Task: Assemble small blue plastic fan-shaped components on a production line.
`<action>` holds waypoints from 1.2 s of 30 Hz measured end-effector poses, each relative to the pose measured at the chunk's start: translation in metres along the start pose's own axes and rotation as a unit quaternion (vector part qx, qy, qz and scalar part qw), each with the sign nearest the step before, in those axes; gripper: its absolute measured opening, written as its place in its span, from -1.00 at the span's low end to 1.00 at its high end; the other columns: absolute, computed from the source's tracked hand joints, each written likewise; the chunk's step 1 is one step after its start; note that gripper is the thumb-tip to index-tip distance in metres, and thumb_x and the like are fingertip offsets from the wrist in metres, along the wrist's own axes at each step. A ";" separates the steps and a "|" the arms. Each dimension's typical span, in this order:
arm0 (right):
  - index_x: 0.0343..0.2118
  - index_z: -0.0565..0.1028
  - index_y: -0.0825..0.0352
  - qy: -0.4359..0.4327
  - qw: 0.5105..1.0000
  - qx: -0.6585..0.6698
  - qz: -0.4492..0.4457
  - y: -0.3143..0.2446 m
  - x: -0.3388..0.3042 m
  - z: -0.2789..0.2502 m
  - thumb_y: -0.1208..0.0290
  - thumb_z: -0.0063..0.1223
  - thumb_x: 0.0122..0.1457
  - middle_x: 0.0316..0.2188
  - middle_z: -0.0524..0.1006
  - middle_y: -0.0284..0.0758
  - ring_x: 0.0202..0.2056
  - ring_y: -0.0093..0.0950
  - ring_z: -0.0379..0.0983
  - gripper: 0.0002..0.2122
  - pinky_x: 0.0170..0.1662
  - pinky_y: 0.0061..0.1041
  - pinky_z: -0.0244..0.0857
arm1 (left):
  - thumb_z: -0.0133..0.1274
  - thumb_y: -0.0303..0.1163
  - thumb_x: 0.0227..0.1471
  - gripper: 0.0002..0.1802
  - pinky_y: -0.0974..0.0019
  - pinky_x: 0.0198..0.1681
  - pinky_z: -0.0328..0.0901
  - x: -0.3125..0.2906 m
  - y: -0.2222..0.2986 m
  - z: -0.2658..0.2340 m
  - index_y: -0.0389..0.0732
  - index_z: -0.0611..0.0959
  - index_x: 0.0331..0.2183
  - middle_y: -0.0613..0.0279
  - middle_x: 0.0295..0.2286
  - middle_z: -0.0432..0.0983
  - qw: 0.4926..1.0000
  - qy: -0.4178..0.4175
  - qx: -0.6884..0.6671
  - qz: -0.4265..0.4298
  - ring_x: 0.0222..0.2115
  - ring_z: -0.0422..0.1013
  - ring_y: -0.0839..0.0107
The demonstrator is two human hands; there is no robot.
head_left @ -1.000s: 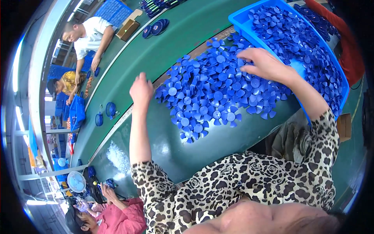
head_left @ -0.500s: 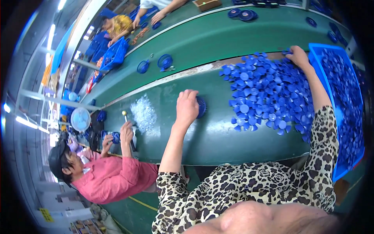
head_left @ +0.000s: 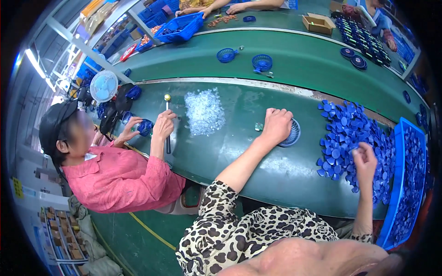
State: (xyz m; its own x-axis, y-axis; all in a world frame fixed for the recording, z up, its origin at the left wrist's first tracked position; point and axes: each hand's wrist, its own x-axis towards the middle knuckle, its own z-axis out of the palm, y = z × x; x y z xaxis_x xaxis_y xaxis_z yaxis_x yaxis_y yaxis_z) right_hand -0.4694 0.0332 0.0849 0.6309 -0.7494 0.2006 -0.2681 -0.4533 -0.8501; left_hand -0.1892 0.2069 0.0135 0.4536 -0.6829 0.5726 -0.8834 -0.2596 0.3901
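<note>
My left hand (head_left: 277, 126) is wrapped over a round, blue, ribbed fan cage (head_left: 293, 134) on the green worktable (head_left: 239, 158). A small green-and-white part (head_left: 258, 127) sits beside that hand's wrist, partly hidden. Over the near side of a heap of small blue plastic fan blades (head_left: 338, 138), my right hand (head_left: 366, 162) is raised with thumb and fingers closed together. Whatever is at its fingertips is too small to make out.
A blue crate (head_left: 399, 184) full of blue pieces stands right. Clear plastic bits (head_left: 204, 112) lie piled left. A co-worker in pink (head_left: 124, 179) holds a hammer (head_left: 168, 133) and a blue part. Fan cages (head_left: 262, 63) lie on the green belt (head_left: 294, 50) beyond.
My view has swung leftward. My right hand has come back from the heap's far edge toward me. My left hand stays on the fan cage, and the green-and-white part now shows beside it.
</note>
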 end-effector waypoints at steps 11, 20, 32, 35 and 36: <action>-0.19 0.47 0.45 -0.125 0.976 0.174 0.027 -0.017 -0.065 0.089 0.58 0.14 0.02 -0.45 0.42 -0.49 -0.46 -0.76 0.29 -0.74 -0.40 -0.76 0.20 | 0.04 -0.33 0.08 -0.72 0.36 -0.37 0.31 0.017 -0.001 0.014 -0.34 0.51 -0.23 0.22 -0.50 0.51 0.875 -0.013 -0.404 -0.265 -0.49 0.40 0.48; -0.25 0.50 0.44 -0.132 0.983 0.131 -0.001 -0.019 -0.070 0.037 0.56 0.16 0.02 -0.55 0.39 -0.53 -0.54 -0.79 0.22 -0.79 -0.49 -0.79 0.12 | -0.08 -0.29 0.19 -0.76 0.13 -0.34 0.51 0.011 0.006 -0.011 -0.25 0.49 -0.20 0.15 -0.33 0.53 0.647 -0.096 -0.658 -0.372 -0.37 0.52 0.32; -0.27 0.49 0.40 -0.156 0.983 0.068 -0.072 0.000 -0.047 0.046 0.42 0.25 -0.02 -0.60 0.38 -0.46 -0.60 -0.73 0.25 -0.74 -0.53 -0.67 0.15 | 0.08 -0.42 0.05 -0.76 0.09 -0.28 0.48 -0.005 0.011 0.010 -0.30 0.50 -0.21 0.13 -0.33 0.53 0.621 -0.097 -0.700 -0.338 -0.37 0.52 0.29; -0.26 0.49 0.38 -0.148 0.973 -0.002 -0.174 -0.023 -0.018 0.060 0.41 0.24 -0.03 -0.56 0.41 -0.33 -0.62 -0.55 0.33 -0.72 -0.53 -0.55 0.21 | 0.00 -0.13 0.13 -0.61 0.13 -0.20 0.44 -0.008 0.007 0.019 -0.28 0.51 -0.19 0.13 -0.28 0.54 0.607 -0.070 -0.707 -0.355 -0.30 0.50 0.31; -0.26 0.50 0.38 -0.127 0.966 -0.021 -0.223 -0.028 -0.011 0.067 0.43 0.25 -0.05 -0.56 0.40 -0.33 -0.61 -0.55 0.32 -0.72 -0.52 -0.56 0.21 | -0.03 -0.05 0.15 -0.54 0.15 -0.19 0.43 -0.009 0.009 0.019 -0.29 0.52 -0.17 0.11 -0.28 0.55 0.603 -0.070 -0.703 -0.370 -0.27 0.51 0.29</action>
State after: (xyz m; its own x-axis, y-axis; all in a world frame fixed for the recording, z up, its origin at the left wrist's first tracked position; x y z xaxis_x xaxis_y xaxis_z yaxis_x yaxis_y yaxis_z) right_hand -0.4203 0.0859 0.0739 0.8472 -0.3353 0.4120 0.0450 -0.7276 -0.6846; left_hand -0.2036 0.1979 -0.0013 0.5603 -0.8125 -0.1608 0.5727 0.2398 0.7839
